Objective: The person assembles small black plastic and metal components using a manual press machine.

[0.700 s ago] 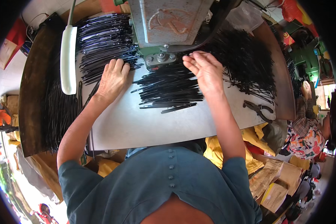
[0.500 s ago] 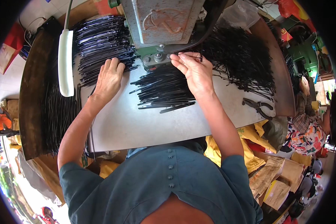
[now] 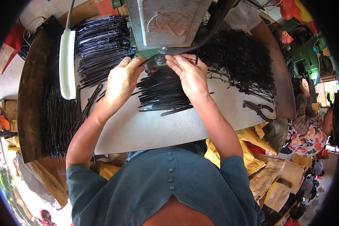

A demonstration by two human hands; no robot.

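Observation:
A grey and green press-like machine (image 3: 169,24) stands at the far middle of the metal-topped table. Its small working head, with a round bolt (image 3: 159,59), lies between my hands. My left hand (image 3: 121,81) is closed at its left, pinching a thin black rod (image 3: 150,60) that points toward the bolt. On the right, my right hand (image 3: 191,77) has its fingertips together beside the bolt, holding a thin black piece (image 3: 196,59). Below the head lies a pile of black rods (image 3: 164,92). More rods (image 3: 103,49) are stacked left of the machine.
A tangled heap of thin black rods (image 3: 239,62) covers the table's right side. Pliers (image 3: 258,109) lie near its right front edge. A long white lamp (image 3: 67,64) hangs at left above more rods (image 3: 58,120). At far right is another person's hand (image 3: 305,87).
My left hand has moved right from the left stack to the machine head, bringing a black rod. My right hand has shifted slightly left and down, staying by the head.

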